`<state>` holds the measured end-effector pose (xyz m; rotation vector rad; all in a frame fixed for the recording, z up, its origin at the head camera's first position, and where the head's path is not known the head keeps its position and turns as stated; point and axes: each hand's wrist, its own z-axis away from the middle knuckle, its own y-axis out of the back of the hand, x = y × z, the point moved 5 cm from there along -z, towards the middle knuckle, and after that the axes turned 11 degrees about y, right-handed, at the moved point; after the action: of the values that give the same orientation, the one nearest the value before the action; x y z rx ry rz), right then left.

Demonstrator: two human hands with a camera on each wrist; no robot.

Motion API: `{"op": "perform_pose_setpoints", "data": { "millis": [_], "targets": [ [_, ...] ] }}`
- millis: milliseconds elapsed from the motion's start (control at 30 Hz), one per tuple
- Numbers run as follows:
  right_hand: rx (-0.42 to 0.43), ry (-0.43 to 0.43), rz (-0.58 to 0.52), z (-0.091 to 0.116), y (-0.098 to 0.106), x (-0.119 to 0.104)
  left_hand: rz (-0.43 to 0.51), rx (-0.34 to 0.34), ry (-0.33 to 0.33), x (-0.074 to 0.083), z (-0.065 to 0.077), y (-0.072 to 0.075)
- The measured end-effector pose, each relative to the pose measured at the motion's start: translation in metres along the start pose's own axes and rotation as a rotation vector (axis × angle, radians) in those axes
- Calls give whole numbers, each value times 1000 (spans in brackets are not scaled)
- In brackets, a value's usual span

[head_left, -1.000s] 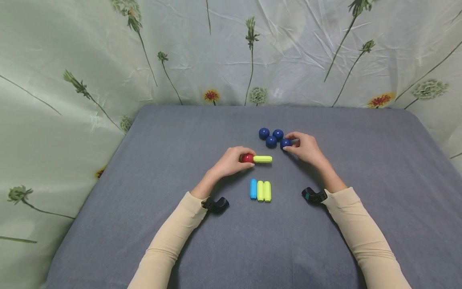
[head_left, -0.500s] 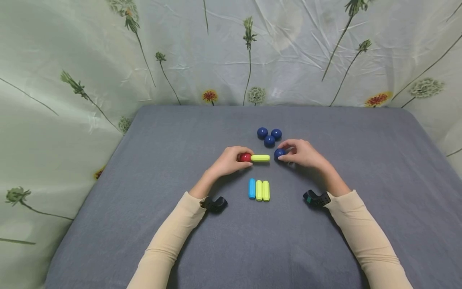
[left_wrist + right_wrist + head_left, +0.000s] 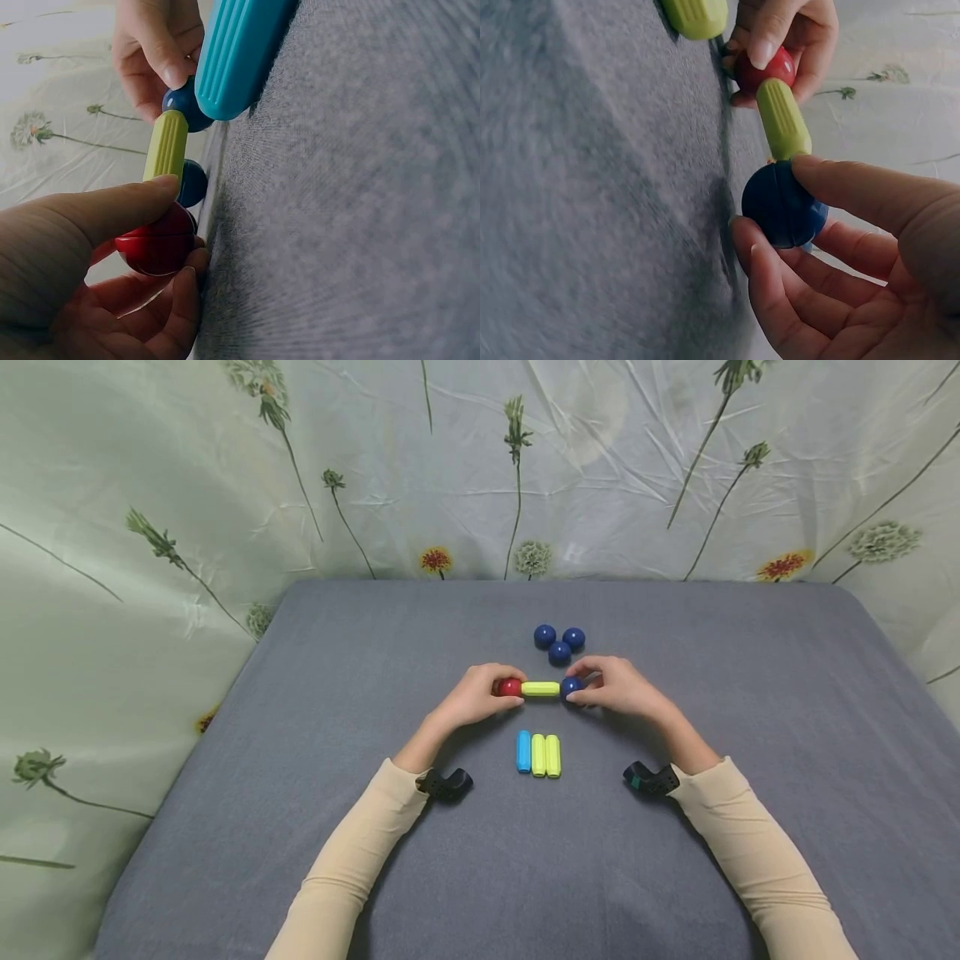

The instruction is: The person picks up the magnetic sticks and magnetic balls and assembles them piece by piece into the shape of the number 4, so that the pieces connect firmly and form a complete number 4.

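My left hand (image 3: 478, 695) pinches a red ball (image 3: 509, 687) between thumb and fingers. A ribbed yellow-green rod (image 3: 540, 689) extends rightward from that ball. At the rod's other end is a dark blue ball (image 3: 784, 206), gripped by the thumb and fingers of my right hand (image 3: 621, 685). In the right wrist view the rod (image 3: 784, 120) meets the blue ball, and the three pieces form a line. Whether the blue ball is joined or only touching cannot be told. Part of the red ball is hidden by the left fingers.
Three more dark blue balls (image 3: 559, 652) lie just behind the hands. Nearer the person, a blue rod (image 3: 523, 752) lies beside two yellow-green rods (image 3: 546, 756). A grey cloth (image 3: 420, 618) covers the table, and a flower-print curtain (image 3: 450, 468) hangs behind it.
My right hand has drawn one blue ball away from the group, toward me and leftward, up to the rod's free end. The left hand keeps its hold on the red ball.
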<state>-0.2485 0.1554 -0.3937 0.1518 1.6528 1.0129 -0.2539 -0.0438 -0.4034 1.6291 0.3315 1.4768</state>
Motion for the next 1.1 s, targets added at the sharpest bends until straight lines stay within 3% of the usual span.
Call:
{"op": "perform_pose_setpoints", "data": {
  "millis": [367, 600, 767, 1100],
  "targets": [
    [1, 22, 48, -1, -6, -8, 4, 32, 45, -4, -1, 2],
    [-35, 53, -38, -3, -16, -11, 65, 172, 123, -9, 0, 10],
    [-49, 53, -78, -8, -26, -17, 107, 256, 145, -12, -6, 16],
    [-35, 59, -98, -18, -40, -25, 109, 238, 168, -17, -16, 18]
  ]
}}
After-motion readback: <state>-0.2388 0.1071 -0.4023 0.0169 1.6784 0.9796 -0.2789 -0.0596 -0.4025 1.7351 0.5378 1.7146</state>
